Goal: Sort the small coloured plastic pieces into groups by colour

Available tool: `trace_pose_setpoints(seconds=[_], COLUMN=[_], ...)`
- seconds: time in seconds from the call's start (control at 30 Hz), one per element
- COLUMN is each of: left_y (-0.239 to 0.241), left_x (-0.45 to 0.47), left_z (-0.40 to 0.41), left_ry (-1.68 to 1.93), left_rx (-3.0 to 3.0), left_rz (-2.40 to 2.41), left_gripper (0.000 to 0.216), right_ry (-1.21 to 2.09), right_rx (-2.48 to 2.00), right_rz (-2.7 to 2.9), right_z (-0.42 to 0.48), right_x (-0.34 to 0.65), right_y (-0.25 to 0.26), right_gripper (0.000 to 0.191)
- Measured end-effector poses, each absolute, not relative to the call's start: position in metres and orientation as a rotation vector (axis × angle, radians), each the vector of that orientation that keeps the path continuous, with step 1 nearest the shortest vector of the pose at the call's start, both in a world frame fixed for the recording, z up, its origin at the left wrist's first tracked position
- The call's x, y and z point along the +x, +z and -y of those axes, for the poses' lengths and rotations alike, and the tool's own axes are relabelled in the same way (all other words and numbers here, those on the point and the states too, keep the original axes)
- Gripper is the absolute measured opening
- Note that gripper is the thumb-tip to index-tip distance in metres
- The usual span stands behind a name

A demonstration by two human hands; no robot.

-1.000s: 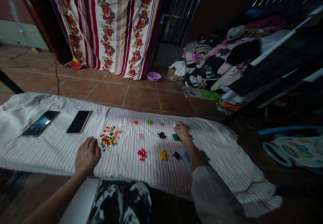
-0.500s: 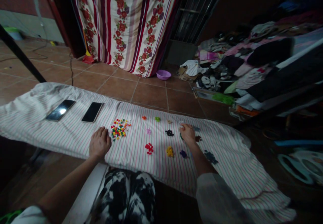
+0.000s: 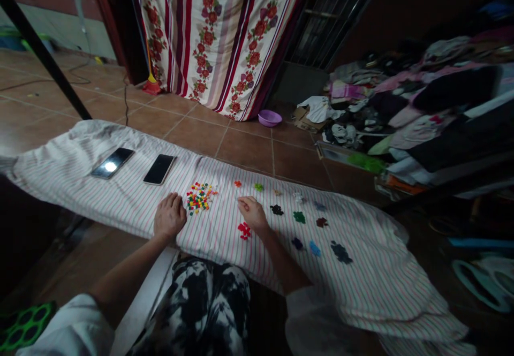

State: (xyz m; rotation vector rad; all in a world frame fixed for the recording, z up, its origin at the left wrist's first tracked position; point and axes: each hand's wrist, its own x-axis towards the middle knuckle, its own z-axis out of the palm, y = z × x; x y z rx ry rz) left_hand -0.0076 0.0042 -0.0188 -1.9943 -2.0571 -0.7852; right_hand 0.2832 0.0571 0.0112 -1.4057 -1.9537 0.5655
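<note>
My left hand [image 3: 171,217] lies on the striped cloth, palm down with its fingers resting flat. Just right of it is a mixed pile of small coloured pieces [image 3: 199,199], mostly red, yellow, green and white. My right hand [image 3: 252,212] is over the cloth with fingers curled together; anything between them is too small to make out. Close below it sits a red pile [image 3: 244,231], and beyond it are an orange pile [image 3: 238,183] and a lime-green pile [image 3: 258,187]. To its right lie a black pile [image 3: 277,210], a dark green pile [image 3: 299,217] and a brown pile [image 3: 322,222].
Two phones, one with a bright reflection [image 3: 112,163] and one dark [image 3: 159,169], lie on the cloth's left. Dark blue [image 3: 297,243], light blue [image 3: 315,248] and grey [image 3: 341,252] piles are nearer me. A purple basin [image 3: 270,118] stands on the floor beyond.
My right hand has moved left from beside the white pile, uncovering the white and dark green piles. The pink pile is now hidden by it. My left hand stays beside the mixed pile.
</note>
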Motion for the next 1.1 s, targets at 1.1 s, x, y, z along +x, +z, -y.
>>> trace_pose_setpoints(seconds=[1.1], left_y=[-0.016], left_x=[-0.006], left_z=[-0.003], left_ry=[-0.847], left_rx=[-1.994], left_rz=[2.110], left_gripper=[0.038], right_ry=[0.570], right_rx=[-1.607], right_rz=[1.970], right_z=[-0.054], right_x=[0.178], right_y=[0.000], right_gripper=[0.014])
